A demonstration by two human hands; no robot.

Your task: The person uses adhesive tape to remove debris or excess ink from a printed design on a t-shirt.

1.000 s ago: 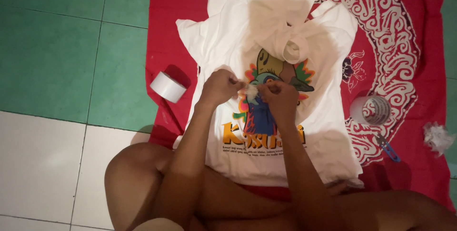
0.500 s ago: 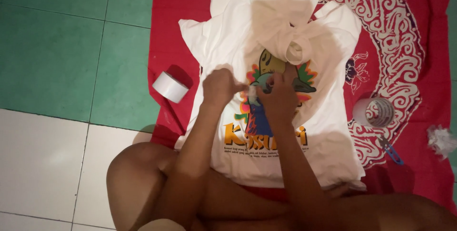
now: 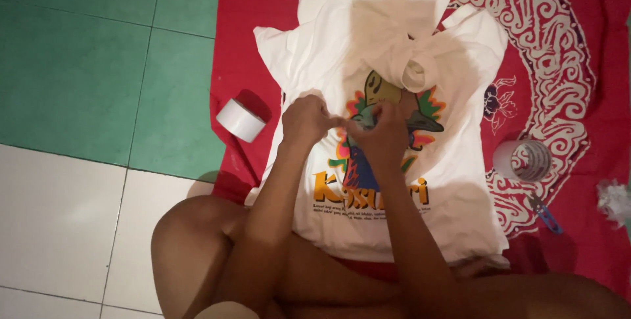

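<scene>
Fingertips of the left hand [image 3: 303, 120] and right hand [image 3: 384, 136] pinched the printed white T-shirt [image 3: 453, 168], which lay flat on the red patterned cloth [image 3: 250, 43]; an even, taut pull seemed wise.

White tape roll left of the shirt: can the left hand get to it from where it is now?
Probably yes. The white tape roll lies in the open on the red cloth, just left of the left hand, with nothing between them. That hand is pinching the white T-shirt and must let go first.

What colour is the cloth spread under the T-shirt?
Red, with a curling white pattern, best seen at the upper right of the head view: cloth under the white T-shirt.
</scene>
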